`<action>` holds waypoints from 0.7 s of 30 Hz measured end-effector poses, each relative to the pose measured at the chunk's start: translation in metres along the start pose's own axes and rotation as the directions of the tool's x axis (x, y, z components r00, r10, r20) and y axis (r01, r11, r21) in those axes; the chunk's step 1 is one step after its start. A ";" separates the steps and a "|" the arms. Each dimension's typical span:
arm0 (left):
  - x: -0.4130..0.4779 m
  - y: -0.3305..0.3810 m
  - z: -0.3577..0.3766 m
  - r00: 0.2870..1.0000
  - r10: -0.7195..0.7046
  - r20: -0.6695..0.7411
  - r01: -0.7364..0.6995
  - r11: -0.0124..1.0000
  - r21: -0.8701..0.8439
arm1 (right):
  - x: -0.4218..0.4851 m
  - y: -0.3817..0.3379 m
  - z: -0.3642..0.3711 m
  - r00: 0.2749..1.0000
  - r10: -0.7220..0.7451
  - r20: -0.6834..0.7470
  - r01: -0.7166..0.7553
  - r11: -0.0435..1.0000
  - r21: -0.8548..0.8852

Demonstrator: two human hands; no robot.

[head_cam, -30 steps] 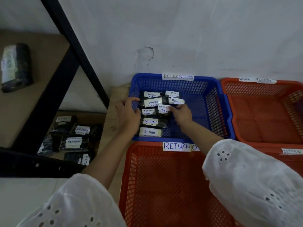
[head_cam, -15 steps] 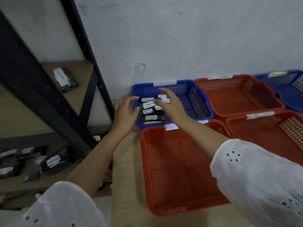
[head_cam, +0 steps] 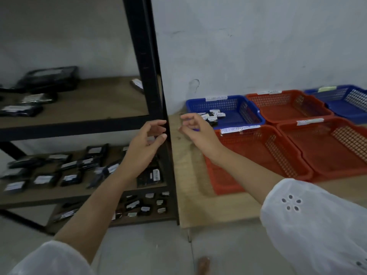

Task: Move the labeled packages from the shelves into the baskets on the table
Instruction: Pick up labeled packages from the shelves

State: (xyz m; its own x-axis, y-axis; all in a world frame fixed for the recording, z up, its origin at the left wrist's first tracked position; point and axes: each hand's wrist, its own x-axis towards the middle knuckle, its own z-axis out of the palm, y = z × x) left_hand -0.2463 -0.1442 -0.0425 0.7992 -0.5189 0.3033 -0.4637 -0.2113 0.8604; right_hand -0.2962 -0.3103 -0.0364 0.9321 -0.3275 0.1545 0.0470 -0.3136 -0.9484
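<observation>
Both arms reach forward, raised in the air and touching nothing. The left grip (head_cam: 146, 145) holds nothing: its fingers (head_cam: 158, 136) are loosely curled, with the tips turned toward the right. The right grip (head_cam: 198, 130) also holds nothing, its fingers (head_cam: 187, 117) loosely bent and pointing left, so the two sets of fingertips face each other, near but apart. The left forearm (head_cam: 95, 205) and the right forearm (head_cam: 244, 171) are bare, coming out of white eyelet sleeves (head_cam: 317, 225). A bare foot (head_cam: 203, 264) shows low between the arms.

A pale wall (head_cam: 258, 46) with a chipped patch (head_cam: 194, 84) meets grey floor (head_cam: 149, 245)
</observation>
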 end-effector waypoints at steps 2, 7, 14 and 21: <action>-0.014 0.006 -0.027 1.000 0.021 -0.023 -0.020 0.999 0.029 | -0.008 -0.013 0.022 0.999 -0.014 0.038 0.014 1.000 0.002; -0.020 0.000 -0.096 0.989 0.055 -0.136 -0.035 0.988 0.147 | 0.005 -0.049 0.078 0.996 -0.081 0.026 0.082 0.997 -0.017; 0.029 -0.054 -0.202 0.985 0.156 -0.075 -0.103 0.880 0.464 | 0.080 -0.077 0.171 0.978 -0.204 -0.038 0.191 0.955 -0.229; 0.094 -0.101 -0.255 0.986 0.136 0.093 -0.163 0.893 0.420 | 0.169 -0.069 0.198 0.963 -0.001 -0.269 -0.155 0.815 -0.559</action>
State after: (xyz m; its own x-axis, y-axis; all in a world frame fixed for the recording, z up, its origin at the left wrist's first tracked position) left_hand -0.0274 0.0399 0.0039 0.6896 -0.6177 0.3779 -0.7047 -0.4522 0.5468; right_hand -0.0713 -0.1676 0.0002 0.8014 -0.5544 0.2245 -0.3066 -0.7030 -0.6417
